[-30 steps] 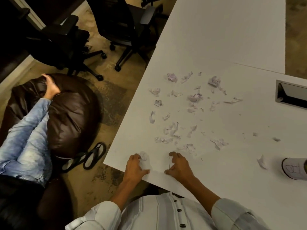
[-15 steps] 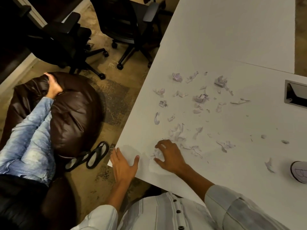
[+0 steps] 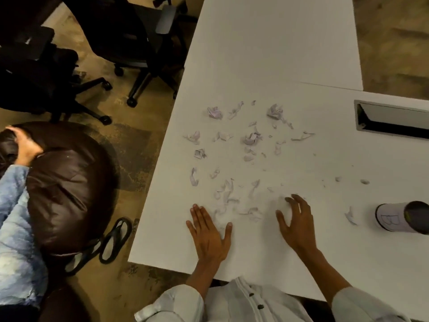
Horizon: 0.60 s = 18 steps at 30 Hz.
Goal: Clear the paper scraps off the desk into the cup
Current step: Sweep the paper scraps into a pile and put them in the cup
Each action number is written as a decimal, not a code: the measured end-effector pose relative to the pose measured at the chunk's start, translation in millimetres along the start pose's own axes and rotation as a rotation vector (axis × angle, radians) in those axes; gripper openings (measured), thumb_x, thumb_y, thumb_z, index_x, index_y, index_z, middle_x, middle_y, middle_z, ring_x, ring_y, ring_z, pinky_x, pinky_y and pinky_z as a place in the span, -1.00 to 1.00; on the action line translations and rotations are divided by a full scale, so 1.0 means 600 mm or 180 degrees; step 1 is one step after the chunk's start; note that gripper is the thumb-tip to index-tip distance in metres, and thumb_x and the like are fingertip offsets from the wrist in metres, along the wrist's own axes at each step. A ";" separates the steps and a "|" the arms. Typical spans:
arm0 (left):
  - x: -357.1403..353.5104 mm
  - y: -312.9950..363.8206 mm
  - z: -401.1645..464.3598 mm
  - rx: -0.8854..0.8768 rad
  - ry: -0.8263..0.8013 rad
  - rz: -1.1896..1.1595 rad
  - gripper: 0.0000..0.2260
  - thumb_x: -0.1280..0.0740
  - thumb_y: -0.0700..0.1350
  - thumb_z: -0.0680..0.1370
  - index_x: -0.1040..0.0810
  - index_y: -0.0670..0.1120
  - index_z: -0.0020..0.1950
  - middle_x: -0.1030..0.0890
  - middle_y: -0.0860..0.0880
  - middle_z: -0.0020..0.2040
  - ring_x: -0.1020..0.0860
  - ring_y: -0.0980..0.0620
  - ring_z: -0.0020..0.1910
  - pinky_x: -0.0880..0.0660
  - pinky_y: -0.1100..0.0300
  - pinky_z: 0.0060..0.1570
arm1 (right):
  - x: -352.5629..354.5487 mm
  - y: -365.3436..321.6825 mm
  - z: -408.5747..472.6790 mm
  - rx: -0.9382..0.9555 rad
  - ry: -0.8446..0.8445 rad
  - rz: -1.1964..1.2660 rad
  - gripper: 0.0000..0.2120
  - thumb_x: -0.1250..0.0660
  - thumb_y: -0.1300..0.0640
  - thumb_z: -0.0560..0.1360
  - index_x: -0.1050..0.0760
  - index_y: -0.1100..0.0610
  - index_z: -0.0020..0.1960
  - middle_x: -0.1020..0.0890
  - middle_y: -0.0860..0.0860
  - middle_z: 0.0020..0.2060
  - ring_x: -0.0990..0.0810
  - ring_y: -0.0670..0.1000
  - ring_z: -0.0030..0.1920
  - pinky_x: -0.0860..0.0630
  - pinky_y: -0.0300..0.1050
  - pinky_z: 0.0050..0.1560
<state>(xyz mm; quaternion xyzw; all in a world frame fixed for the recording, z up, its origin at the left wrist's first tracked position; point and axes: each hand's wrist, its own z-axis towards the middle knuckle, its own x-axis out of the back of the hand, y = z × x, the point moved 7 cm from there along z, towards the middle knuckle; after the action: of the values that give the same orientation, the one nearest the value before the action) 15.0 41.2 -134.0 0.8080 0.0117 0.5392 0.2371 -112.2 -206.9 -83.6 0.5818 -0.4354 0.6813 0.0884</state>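
Observation:
Several pale crumpled paper scraps [image 3: 251, 138] lie scattered over the middle of the white desk [image 3: 267, 54]. My left hand [image 3: 209, 233] lies flat on the desk near its front edge, fingers spread, holding nothing. A small cluster of scraps [image 3: 249, 211] lies between my two hands. To the right of that cluster, my right hand [image 3: 296, 223] hovers with its fingers apart and curled, empty. A white paper cup [image 3: 401, 217] lies on its side at the right edge, its dark mouth toward the right. One scrap [image 3: 350, 216] rests just left of the cup.
A rectangular cable slot [image 3: 392, 120] is set into the desk at the right. Black office chairs [image 3: 130, 38] stand on the floor left of the desk. Another person's hand [image 3: 24, 145] and denim sleeve rest on a brown beanbag [image 3: 67, 182] at the left, with sandals [image 3: 113, 240] beside it.
Both hands have moved up from the desk's front edge and spread apart. The left hand has come onto the desk and now lies flat; the right hand has shifted right and opened.

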 end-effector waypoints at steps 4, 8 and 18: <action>-0.029 0.082 0.031 -0.0129 -0.0126 -0.0054 -0.14 -0.04 0.35 0.52 0.11 -0.26 0.53 0.07 -0.23 0.57 0.11 -0.15 0.56 0.09 -0.26 0.48 | 0.063 0.116 -0.022 -0.0766 0.0308 0.0052 -0.49 -0.29 0.02 0.54 -0.30 0.17 0.43 -0.27 0.12 0.48 -0.26 0.15 0.46 -0.36 0.18 0.39; -0.040 0.146 0.064 -0.0398 -0.0086 -0.0298 -0.16 -0.03 0.32 0.53 0.16 -0.26 0.53 0.10 -0.21 0.57 0.13 -0.14 0.56 0.09 -0.27 0.49 | 0.085 0.179 -0.055 -0.1178 0.0472 0.0115 -0.44 -0.22 -0.04 0.57 -0.19 0.16 0.48 -0.17 0.08 0.53 -0.16 0.10 0.51 -0.28 0.16 0.45; 0.065 0.058 0.157 -0.0102 0.0649 -0.0588 -0.05 -0.06 0.45 0.42 0.21 -0.13 0.55 0.18 -0.14 0.58 0.24 -0.07 0.55 0.16 -0.32 0.47 | 0.074 0.265 -0.059 -0.1996 0.0457 0.0133 -0.27 -0.11 -0.19 0.57 -0.04 0.27 0.53 -0.09 0.25 0.54 -0.02 0.19 0.55 -0.06 0.33 0.50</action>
<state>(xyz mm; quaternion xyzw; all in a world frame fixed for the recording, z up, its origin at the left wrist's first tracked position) 105.8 -13.6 -115.3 0.7406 0.1015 0.5946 0.2962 -250.8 -295.4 -120.9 0.4676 -0.6286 0.5549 0.2798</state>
